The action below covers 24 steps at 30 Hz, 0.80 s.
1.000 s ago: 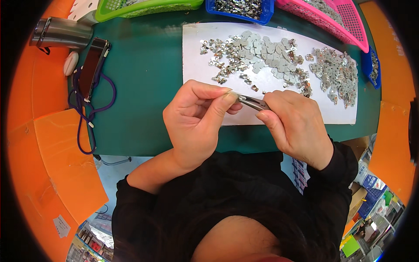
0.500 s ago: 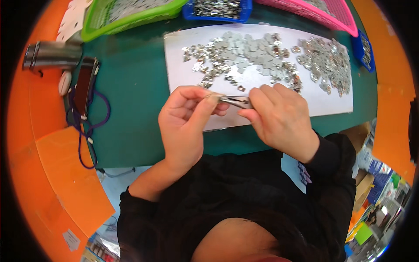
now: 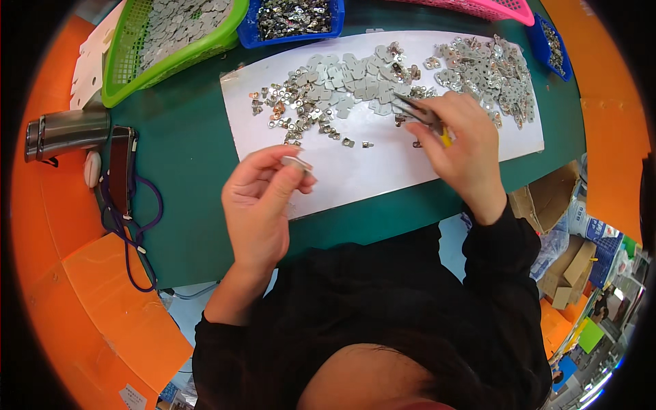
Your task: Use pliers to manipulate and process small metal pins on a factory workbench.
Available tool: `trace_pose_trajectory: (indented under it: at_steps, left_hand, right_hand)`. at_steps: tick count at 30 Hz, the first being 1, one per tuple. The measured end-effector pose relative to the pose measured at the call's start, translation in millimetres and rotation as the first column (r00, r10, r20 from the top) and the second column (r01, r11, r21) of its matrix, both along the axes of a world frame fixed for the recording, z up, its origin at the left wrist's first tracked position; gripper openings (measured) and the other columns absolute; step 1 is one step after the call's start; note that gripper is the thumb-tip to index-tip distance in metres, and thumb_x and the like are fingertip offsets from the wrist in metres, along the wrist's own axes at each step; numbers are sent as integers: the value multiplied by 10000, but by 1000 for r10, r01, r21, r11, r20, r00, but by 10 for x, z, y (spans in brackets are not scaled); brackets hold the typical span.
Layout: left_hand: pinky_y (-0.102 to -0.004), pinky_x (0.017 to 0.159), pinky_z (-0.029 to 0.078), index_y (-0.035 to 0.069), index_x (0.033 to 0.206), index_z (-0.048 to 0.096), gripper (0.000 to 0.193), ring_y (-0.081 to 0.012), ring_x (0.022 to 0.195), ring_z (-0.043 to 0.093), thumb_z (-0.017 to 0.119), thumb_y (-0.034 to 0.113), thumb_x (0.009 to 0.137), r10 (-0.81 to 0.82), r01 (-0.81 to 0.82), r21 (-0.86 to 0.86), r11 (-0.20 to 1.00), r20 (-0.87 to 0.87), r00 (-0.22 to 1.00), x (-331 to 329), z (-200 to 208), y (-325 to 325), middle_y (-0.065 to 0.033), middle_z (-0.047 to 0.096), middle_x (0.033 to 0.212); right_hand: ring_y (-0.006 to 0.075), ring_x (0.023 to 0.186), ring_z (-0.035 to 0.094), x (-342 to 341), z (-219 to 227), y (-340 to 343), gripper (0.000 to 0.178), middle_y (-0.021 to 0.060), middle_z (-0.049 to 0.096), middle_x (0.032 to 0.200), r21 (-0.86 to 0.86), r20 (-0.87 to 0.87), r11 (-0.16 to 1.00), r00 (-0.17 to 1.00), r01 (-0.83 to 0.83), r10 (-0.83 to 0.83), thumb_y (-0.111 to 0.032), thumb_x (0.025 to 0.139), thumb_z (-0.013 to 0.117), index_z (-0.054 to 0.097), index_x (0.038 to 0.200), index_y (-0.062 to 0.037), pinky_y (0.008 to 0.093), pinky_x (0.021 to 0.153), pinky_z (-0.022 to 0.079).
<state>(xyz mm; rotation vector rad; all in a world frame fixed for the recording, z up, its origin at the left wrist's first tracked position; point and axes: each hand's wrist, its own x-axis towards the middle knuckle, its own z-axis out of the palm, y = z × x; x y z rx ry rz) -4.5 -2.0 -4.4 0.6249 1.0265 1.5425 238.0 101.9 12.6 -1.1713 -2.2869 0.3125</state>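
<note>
Between thumb and fingers, my left hand (image 3: pixel 263 198) pinches a small flat metal piece (image 3: pixel 296 164) above the near left part of a white sheet (image 3: pixel 383 157). My right hand (image 3: pixel 465 140) is closed round pliers (image 3: pixel 425 115) with yellow on the handle. Their dark jaws look parted and point up and left, over the sheet's middle. Beyond them lies a heap of flat grey metal plates (image 3: pixel 352 78). Small shiny metal clips (image 3: pixel 294 116) are scattered left of that heap. Another pile of metal parts (image 3: pixel 488 78) covers the sheet's right side.
Along the far edge stand a green basket (image 3: pixel 174 67) of grey plates, a blue bin (image 3: pixel 294 38) of small parts and a pink basket (image 3: pixel 509 11). A smaller blue bin (image 3: pixel 557 63) sits far right. At left are a metal flask (image 3: pixel 68 135) and a phone (image 3: pixel 123 171) with a cord.
The pliers have left the piece in my left hand and moved right and farther out with my right hand. My left hand moved slightly left. The view has shifted too.
</note>
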Motion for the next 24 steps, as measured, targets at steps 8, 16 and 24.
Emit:
trace_pose_trajectory:
  at_steps: [8, 16, 24]
  left_hand:
    - [-251, 767, 535, -52, 1123, 639, 234, -133, 830, 660, 670, -30, 893, -134, 126, -83, 989, -102, 986, 73, 32, 0, -97, 686, 913]
    - [-225, 787, 520, -39, 1127, 627, 260, -101, 866, 641, 691, -49, 875, -209, 202, -85, 976, -87, 974, 76, 28, 42, -68, 673, 937]
    - [-232, 797, 528, -27, 1066, 630, 211, -104, 891, 649, 702, -50, 869, -212, 203, -77, 976, -130, 969, 86, 24, 24, -71, 682, 962]
  right_hand:
    - [269, 710, 544, -105, -76, 52, 170, 97, 584, 765, 17, 34, 998, 998, -54, 53, -72, 786, 762, 658, 910, -21, 350, 622, 419]
    - [280, 710, 527, -19, 23, 122, 190, 100, 564, 752, 33, 120, 995, 989, -91, 87, -77, 781, 763, 667, 937, -27, 368, 626, 413]
    - [214, 702, 542, -120, -29, 138, 154, 72, 584, 759, -44, 19, 998, 999, -37, 38, -76, 802, 757, 652, 897, -15, 323, 634, 422]
